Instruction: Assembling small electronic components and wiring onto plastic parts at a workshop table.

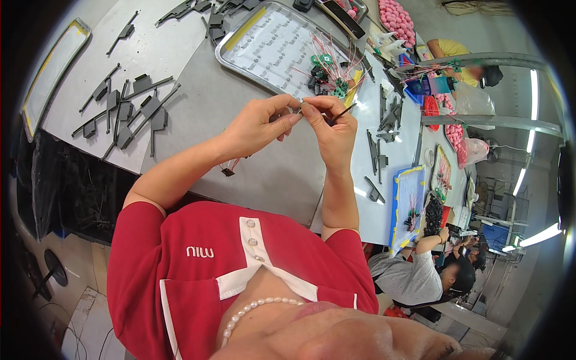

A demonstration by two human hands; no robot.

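Note:
My left hand and my right hand meet over the grey worktable, thumbs and fingertips pinched close together. A thin dark stick-like piece sticks out of my right hand's fingers on the right. Whatever small thing the left fingertips pinch is mostly hidden. Below my left wrist, a small black part with red wires shows against the table; I cannot tell whether it hangs or lies there. Just beyond my hands, green circuit boards with red wires lie bunched on a metal-rimmed tray.
Several long black plastic parts lie scattered at left, others at right. An empty-looking tray stands at far left. A blue tray lies at right. Co-workers sit along the right side. Pink balls are heaped far back.

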